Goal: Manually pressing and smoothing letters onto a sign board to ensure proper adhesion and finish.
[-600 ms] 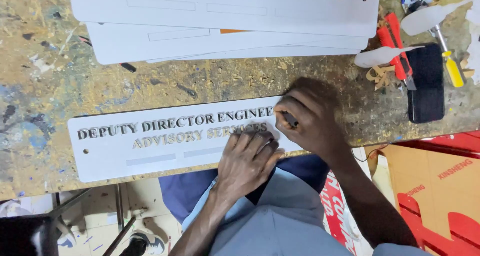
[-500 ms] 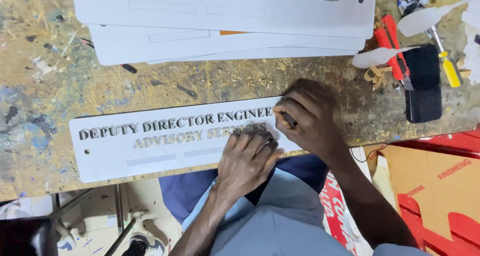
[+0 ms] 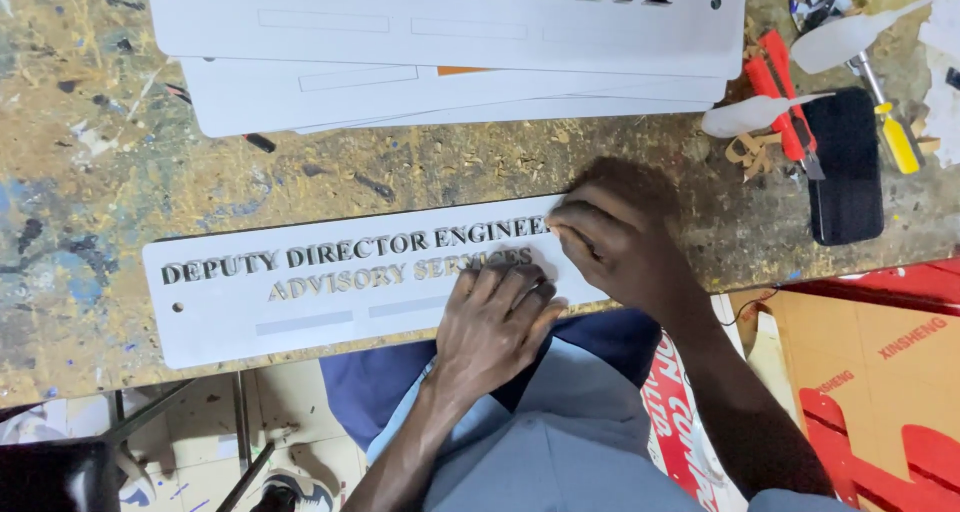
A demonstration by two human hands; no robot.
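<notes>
— Head view: what are the fingers doing?

— The right hand (image 3: 615, 242) pinches its fingertips closed at the end of the top row of raised letters, though what they grip is hidden. The left hand (image 3: 497, 317) lies flat, fingers spread, pinning the white sign plate (image 3: 230, 317).

— Why flat?

— Likely to steady the plate at the near edge of the paint-stained workbench (image 3: 90, 172), below the stacked white plates (image 3: 450, 87).
</notes>
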